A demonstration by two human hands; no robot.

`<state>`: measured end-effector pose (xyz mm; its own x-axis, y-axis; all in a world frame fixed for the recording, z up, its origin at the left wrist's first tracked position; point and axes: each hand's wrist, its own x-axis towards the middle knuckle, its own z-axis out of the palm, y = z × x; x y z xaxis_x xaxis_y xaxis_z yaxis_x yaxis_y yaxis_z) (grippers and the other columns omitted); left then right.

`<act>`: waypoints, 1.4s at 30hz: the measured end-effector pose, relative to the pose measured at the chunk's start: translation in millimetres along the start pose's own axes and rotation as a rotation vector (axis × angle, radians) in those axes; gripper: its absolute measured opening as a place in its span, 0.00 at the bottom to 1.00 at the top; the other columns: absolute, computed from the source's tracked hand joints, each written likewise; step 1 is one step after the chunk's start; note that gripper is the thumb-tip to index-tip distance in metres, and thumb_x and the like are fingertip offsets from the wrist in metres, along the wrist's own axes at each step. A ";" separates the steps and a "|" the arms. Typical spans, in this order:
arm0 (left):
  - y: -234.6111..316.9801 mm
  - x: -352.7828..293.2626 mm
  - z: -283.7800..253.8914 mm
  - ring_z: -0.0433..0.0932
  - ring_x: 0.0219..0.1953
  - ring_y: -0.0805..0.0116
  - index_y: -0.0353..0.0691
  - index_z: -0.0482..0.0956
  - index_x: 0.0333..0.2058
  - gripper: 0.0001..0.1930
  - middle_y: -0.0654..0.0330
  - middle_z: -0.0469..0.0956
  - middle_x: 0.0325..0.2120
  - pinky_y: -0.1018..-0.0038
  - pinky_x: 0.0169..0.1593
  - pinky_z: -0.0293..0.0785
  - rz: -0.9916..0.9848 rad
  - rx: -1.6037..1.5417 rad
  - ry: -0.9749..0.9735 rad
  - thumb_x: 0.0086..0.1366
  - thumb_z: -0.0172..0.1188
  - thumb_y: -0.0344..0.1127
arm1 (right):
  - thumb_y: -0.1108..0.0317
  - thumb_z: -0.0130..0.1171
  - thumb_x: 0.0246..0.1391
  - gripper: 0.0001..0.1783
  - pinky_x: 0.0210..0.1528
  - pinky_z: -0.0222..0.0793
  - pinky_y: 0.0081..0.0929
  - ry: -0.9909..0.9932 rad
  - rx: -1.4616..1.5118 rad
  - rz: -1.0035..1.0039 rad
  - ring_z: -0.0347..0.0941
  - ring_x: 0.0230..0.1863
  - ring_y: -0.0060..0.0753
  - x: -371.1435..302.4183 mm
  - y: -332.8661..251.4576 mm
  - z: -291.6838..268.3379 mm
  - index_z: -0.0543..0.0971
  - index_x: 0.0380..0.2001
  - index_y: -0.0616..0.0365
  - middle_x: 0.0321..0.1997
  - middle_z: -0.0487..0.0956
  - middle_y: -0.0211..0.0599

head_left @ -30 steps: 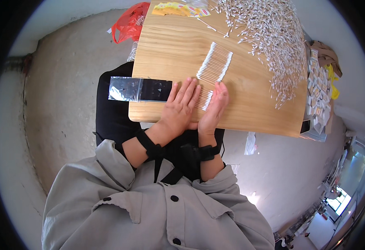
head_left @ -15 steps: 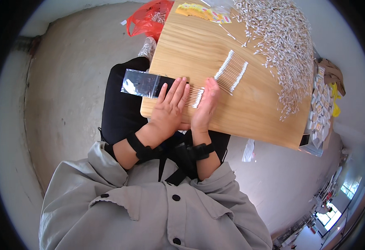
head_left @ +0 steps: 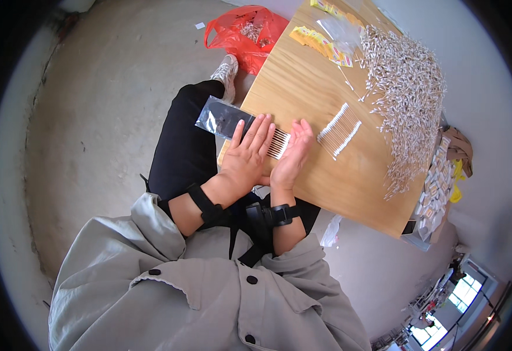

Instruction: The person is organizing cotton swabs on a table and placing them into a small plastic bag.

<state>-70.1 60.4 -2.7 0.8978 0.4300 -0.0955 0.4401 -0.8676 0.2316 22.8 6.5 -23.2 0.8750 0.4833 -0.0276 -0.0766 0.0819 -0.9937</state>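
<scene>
My left hand (head_left: 244, 159) lies flat, fingers stretched out, over a row of cotton swabs (head_left: 278, 144) at the near left of the table. White swab tips show to the right of its fingers. A clear plastic bag (head_left: 223, 119) reaches from under that hand past the table's left edge; how far the swabs reach into it is hidden. My right hand (head_left: 292, 157) stands on its edge beside the swab tips, palm toward them, fingers extended and lightly bent. Right of it, a second neat row of cotton swabs (head_left: 339, 132) lies slanted on the wood.
A big heap of loose cotton swabs (head_left: 405, 88) covers the right side of the wooden table (head_left: 302, 76). Yellow printed packets (head_left: 320, 44) lie at the back. A red plastic bag (head_left: 247, 38) stands on the floor. Small packs (head_left: 434, 196) fill a container at the right edge.
The whole view has shifted and turned a little. My left hand stays flat on the swabs. My right palm appears slightly closer to their tips.
</scene>
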 end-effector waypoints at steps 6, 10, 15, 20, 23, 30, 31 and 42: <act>-1.8 1.5 -6.1 0.36 0.72 0.56 0.33 0.50 0.66 0.58 0.51 0.46 0.68 0.51 0.69 0.28 0.019 0.021 -0.051 0.47 0.53 0.73 | 0.75 0.46 0.58 0.20 0.55 0.61 0.40 0.028 -0.545 -0.170 0.65 0.52 0.44 21.2 -8.7 -10.5 0.66 0.54 0.63 0.52 0.65 0.50; -2.6 0.3 -3.8 0.36 0.72 0.56 0.33 0.50 0.66 0.58 0.51 0.46 0.68 0.51 0.69 0.28 0.020 0.041 -0.051 0.47 0.52 0.74 | 0.76 0.50 0.52 0.23 0.54 0.61 0.45 0.015 -1.006 -0.490 0.65 0.50 0.50 31.7 -8.5 -9.8 0.67 0.54 0.61 0.48 0.66 0.48; -2.9 -0.2 -5.9 0.37 0.71 0.56 0.34 0.51 0.66 0.57 0.50 0.47 0.68 0.52 0.70 0.28 0.021 0.040 -0.054 0.47 0.56 0.70 | 0.78 0.53 0.46 0.26 0.59 0.57 0.46 -0.051 -1.274 -0.633 0.60 0.58 0.51 31.9 4.7 -2.2 0.68 0.53 0.58 0.50 0.66 0.44; -27.1 -4.0 -15.2 0.55 0.64 0.52 0.35 0.64 0.58 0.43 0.49 0.61 0.59 0.58 0.65 0.49 -0.006 -0.223 0.228 0.45 0.67 0.52 | 0.77 0.54 0.46 0.26 0.61 0.56 0.45 -0.078 -1.294 -0.600 0.60 0.60 0.51 31.6 5.8 -3.9 0.68 0.53 0.58 0.50 0.66 0.44; -45.7 -1.4 -26.9 0.68 0.47 0.57 0.39 0.74 0.40 0.23 0.56 0.70 0.40 0.65 0.49 0.64 -0.093 -0.237 0.371 0.44 0.69 0.39 | 0.77 0.54 0.46 0.26 0.61 0.56 0.45 -0.082 -1.301 -0.581 0.60 0.59 0.50 30.0 3.2 -0.9 0.68 0.53 0.58 0.50 0.66 0.43; -40.8 11.6 -22.6 0.72 0.39 0.61 0.40 0.76 0.30 0.14 0.58 0.72 0.31 0.67 0.41 0.66 -0.191 0.013 0.223 0.46 0.64 0.40 | 0.77 0.52 0.50 0.22 0.60 0.56 0.44 -0.060 -1.283 -0.602 0.60 0.58 0.48 31.5 4.6 0.3 0.69 0.51 0.57 0.49 0.67 0.40; -40.2 15.3 -22.4 0.72 0.39 0.61 0.40 0.76 0.30 0.14 0.58 0.72 0.31 0.67 0.41 0.66 -0.189 0.016 0.222 0.46 0.64 0.40 | 0.77 0.52 0.50 0.22 0.60 0.56 0.44 -0.058 -1.280 -0.600 0.60 0.58 0.48 31.7 4.9 0.7 0.69 0.51 0.57 0.49 0.67 0.40; -46.7 33.0 -32.9 0.76 0.37 0.62 0.41 0.81 0.27 0.10 0.58 0.78 0.29 0.65 0.43 0.66 -0.144 0.061 0.055 0.49 0.56 0.38 | 0.77 0.48 0.51 0.20 0.62 0.55 0.42 -0.088 -1.224 -0.586 0.60 0.59 0.47 30.8 3.9 4.9 0.70 0.50 0.60 0.49 0.67 0.41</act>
<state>-61.6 123.4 15.3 0.8238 0.5625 -0.0697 0.5658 -0.8088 0.1604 47.1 26.0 -27.4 0.5955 0.7025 0.3897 0.8029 -0.5044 -0.3176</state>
